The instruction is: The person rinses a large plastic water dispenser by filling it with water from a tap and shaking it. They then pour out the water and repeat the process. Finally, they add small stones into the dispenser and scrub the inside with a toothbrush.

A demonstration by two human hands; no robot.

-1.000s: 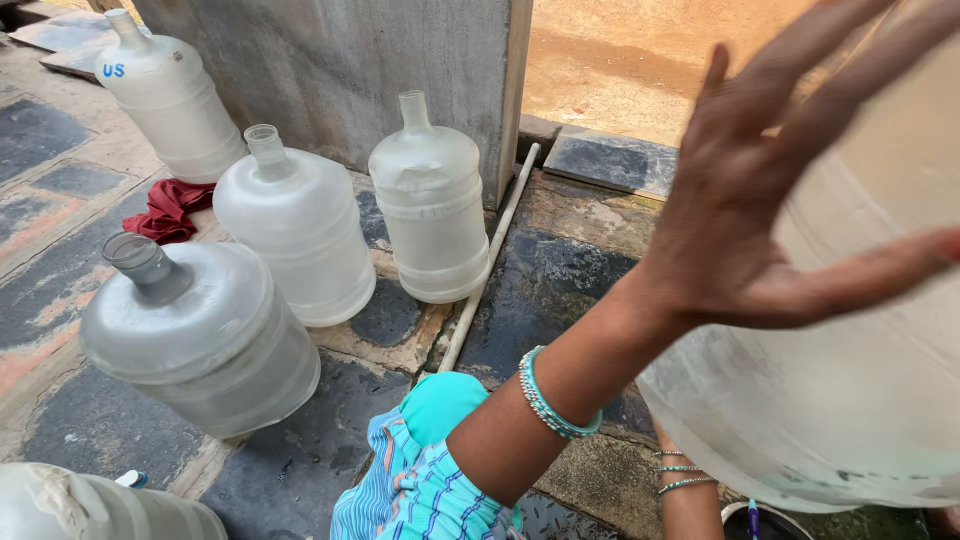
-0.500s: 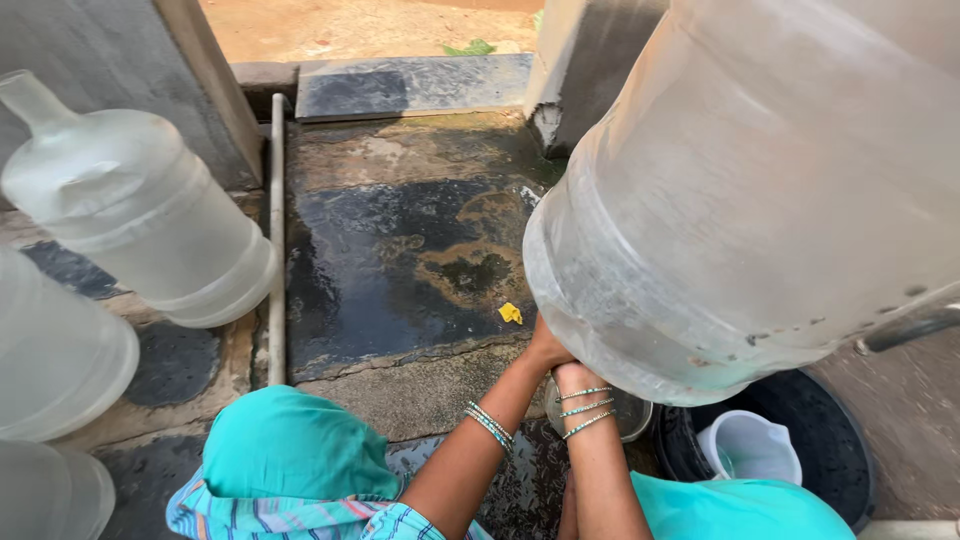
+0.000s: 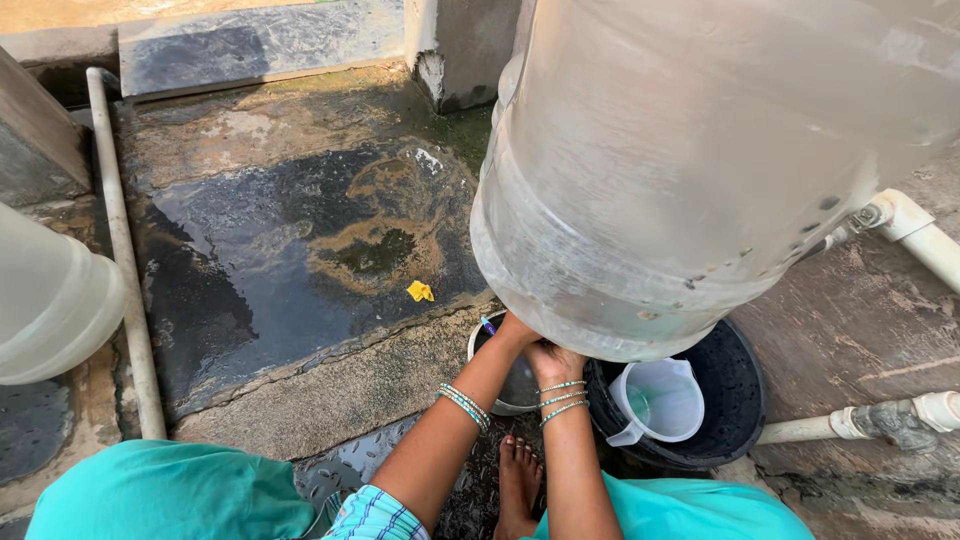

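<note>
A large translucent water jug (image 3: 700, 170) fills the upper right, close to the camera. Below its bottom edge my left hand (image 3: 513, 332) and my right hand (image 3: 553, 362) meet, touching each other above a steel bowl (image 3: 508, 395). The jug hides the fingers of both hands, so what they hold is not visible. Both wrists carry thin bangles. A small blue object (image 3: 487, 325) pokes up at the bowl's rim next to my left hand. My bare foot (image 3: 517, 480) rests on wet ground below the bowl.
A black basin (image 3: 735, 395) holds a white plastic mug (image 3: 660, 400). White pipes (image 3: 915, 235) run at the right. A wet dark stone slab (image 3: 290, 260) with a yellow scrap (image 3: 420, 291) lies ahead. Another jug (image 3: 50, 300) and a thin pipe (image 3: 125, 270) are at the left.
The view swung from a row of jugs to the wet slab. My hand, earlier spread open against the big jug, has come down; both hands now meet over the bowl.
</note>
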